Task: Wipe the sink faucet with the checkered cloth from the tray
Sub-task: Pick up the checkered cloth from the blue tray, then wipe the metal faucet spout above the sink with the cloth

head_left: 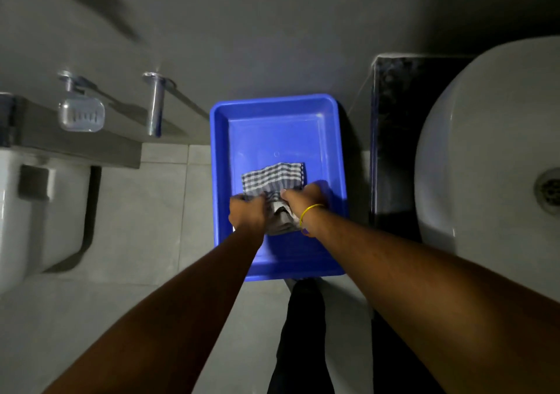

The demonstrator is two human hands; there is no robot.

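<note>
A grey-and-white checkered cloth (pixel 272 178) lies in a blue plastic tray (pixel 272 120) on the floor, in the tray's middle. My left hand (pixel 247 213) grips the cloth's near left edge. My right hand (pixel 303 201), with a yellow band on its wrist, grips the near right part, and bunched cloth shows between the two hands. The white round sink (pixel 472 157) is at the right with its drain at the frame's edge. No sink faucet is in view.
A dark stone counter (pixel 394 139) stands between tray and sink. A white toilet (pixel 33 211) is at left, with a soap dish (pixel 81 115) and a chrome fitting (pixel 155 105) on the wall. Pale floor tiles surround the tray. My dark trouser leg (pixel 303 333) is below.
</note>
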